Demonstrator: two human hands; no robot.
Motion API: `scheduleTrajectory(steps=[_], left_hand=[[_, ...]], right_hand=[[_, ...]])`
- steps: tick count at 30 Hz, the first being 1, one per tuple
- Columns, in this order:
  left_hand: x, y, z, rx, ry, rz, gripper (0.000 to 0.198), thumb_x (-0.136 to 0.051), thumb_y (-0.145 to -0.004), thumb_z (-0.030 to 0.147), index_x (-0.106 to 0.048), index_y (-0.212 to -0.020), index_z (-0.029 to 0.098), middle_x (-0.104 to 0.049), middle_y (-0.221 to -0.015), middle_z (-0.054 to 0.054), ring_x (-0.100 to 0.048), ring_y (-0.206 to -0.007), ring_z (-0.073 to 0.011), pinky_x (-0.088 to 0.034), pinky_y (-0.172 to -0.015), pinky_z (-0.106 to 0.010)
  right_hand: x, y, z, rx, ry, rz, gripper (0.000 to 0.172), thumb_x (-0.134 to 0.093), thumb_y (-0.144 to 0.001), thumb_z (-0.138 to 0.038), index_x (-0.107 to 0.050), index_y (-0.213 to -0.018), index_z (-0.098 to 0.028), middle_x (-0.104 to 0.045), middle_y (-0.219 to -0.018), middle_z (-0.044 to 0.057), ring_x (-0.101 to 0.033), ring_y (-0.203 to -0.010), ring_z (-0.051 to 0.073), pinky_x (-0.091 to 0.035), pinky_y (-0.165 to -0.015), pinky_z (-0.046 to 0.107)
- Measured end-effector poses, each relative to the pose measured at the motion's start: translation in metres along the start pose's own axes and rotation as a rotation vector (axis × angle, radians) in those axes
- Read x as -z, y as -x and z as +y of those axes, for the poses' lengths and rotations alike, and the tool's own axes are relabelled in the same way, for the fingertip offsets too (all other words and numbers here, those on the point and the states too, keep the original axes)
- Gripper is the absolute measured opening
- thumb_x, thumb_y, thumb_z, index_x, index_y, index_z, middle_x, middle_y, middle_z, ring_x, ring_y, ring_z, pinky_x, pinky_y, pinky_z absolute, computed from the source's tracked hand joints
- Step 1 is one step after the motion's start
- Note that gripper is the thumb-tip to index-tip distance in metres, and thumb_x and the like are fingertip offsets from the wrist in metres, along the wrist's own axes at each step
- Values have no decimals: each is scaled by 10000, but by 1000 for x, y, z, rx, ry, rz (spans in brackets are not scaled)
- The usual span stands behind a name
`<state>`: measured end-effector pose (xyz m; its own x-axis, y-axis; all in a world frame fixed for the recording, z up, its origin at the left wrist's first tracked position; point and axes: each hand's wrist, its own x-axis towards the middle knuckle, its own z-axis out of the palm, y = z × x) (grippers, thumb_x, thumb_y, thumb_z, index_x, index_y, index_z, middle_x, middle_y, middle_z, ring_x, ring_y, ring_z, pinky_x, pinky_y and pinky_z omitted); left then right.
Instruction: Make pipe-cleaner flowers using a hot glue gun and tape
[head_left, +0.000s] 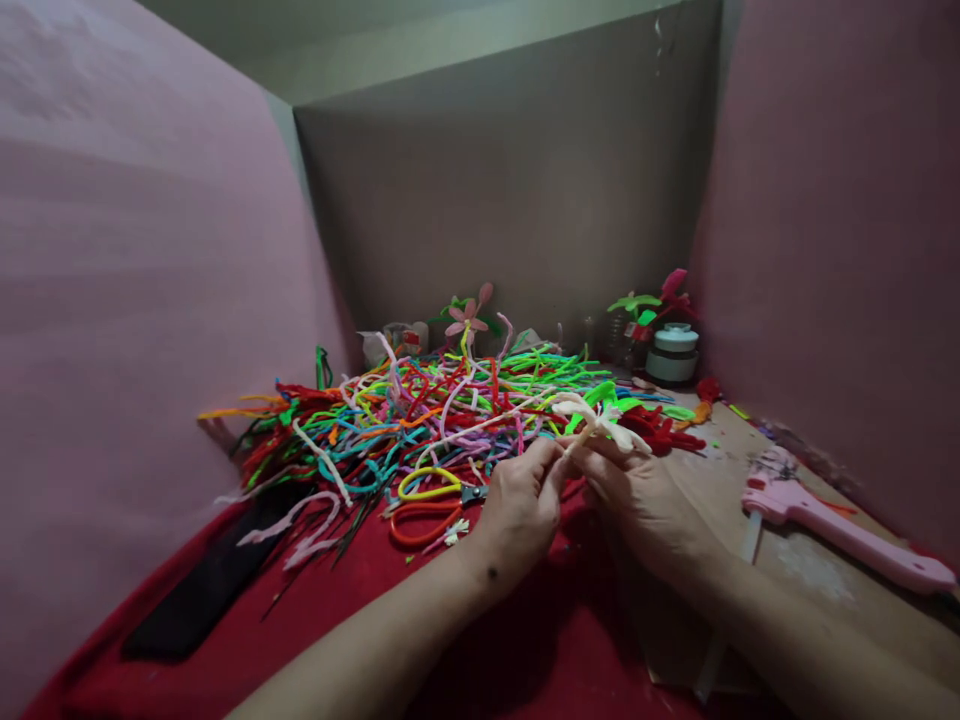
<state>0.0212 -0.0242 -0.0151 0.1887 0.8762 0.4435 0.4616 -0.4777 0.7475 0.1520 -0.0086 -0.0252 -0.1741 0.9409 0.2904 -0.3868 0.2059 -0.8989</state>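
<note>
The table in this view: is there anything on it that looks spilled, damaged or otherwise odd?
Yes: a whitish smear stands out on the brown board near the pink glue gun, perhaps spilled residue. Dark marks also make the gun's thick end look soiled.

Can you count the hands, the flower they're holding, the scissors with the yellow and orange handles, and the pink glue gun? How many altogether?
Hands: 2, the left hand and the right hand
White flower: 1
Scissors: 1 pair
Pink glue gun: 1
Total: 5
</note>
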Motion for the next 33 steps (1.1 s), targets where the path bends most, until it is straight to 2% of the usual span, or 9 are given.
scheduleTrajectory(steps=[9, 13, 19, 21, 23, 26, 29, 31, 33], left_hand=[[0, -1, 4, 401, 853, -103, 210, -606, -762, 336, -514, -729, 149, -332, -460, 97, -226, -382, -26, -189, -407, -182], [-1, 1, -2, 433, 1105, -225, 182, -582, -802, 307, -504, -760, 148, -359, -468, 93, -222, -343, -15, -235, -390, -174], [5, 1, -6, 453, 1346, -451, 146, -559, -831, 288, -545, -926, 178, -281, -505, 109, -127, -352, -4, -301, -410, -161], [6, 0, -2, 433, 1224, -428, 182, -542, -838, 310, -552, -970, 185, -289, -508, 103, -158, -352, -13, -292, -403, -162], [6, -1, 2, 352, 947, -321, 212, -493, -860, 335, -576, -950, 162, -341, -513, 80, -241, -364, -28, -282, -405, -169], [3, 3, 2, 96, 393, -118, 217, -470, -865, 321, -603, -897, 152, -522, -629, 9, -461, -513, -78, -368, -516, -198], [-1, 7, -7, -105, -75, -27, 202, -473, -856, 294, -589, -953, 160, -617, -787, -47, -562, -677, -144, -409, -632, -247], [-2, 9, -13, -169, -237, -22, 230, -410, -881, 272, -583, -970, 149, -625, -789, -64, -567, -668, -155, -403, -613, -256], [-1, 9, -17, -187, -239, -26, 259, -360, -899, 246, -589, -971, 150, -619, -773, -55, -553, -650, -140, -395, -607, -247]], right_hand=[[4, 1, 6, -105, -14, -21, 204, -704, -696, -337, -707, -847, -199, -675, -841, 36, -584, -832, 180, -453, -769, 297], [1, 1, 7, -140, 38, -11, 314, -677, -706, -394, -689, -956, -205, -677, -814, 41, -590, -686, 172, -468, -577, 279], [-2, 4, 2, -68, 77, 16, 246, -690, -679, -423, -703, -790, -204, -670, -803, 47, -587, -712, 178, -489, -640, 302], [-1, 4, 4, -38, 98, 81, 219, -698, -674, -411, -686, -740, -202, -662, -764, 37, -581, -695, 173, -485, -633, 302], [1, 4, 6, -22, 89, 112, 212, -688, -692, -401, -679, -775, -207, -663, -775, 36, -591, -730, 186, -483, -634, 306], [4, 4, 8, 7, 149, 80, 204, -646, -752, -373, -689, -876, -216, -676, -901, 60, -596, -870, 216, -480, -748, 337], [4, 6, 8, 41, 226, 57, 205, -626, -774, -375, -701, -902, -233, -681, -962, 55, -593, -913, 220, -457, -842, 360], [3, 6, 8, 46, 277, 50, 234, -623, -773, -393, -702, -931, -240, -684, -968, 51, -594, -912, 222, -450, -864, 372], [3, 6, 10, 48, 328, 28, 277, -607, -783, -407, -692, -988, -241, -680, -996, 55, -591, -922, 225, -436, -890, 387]])
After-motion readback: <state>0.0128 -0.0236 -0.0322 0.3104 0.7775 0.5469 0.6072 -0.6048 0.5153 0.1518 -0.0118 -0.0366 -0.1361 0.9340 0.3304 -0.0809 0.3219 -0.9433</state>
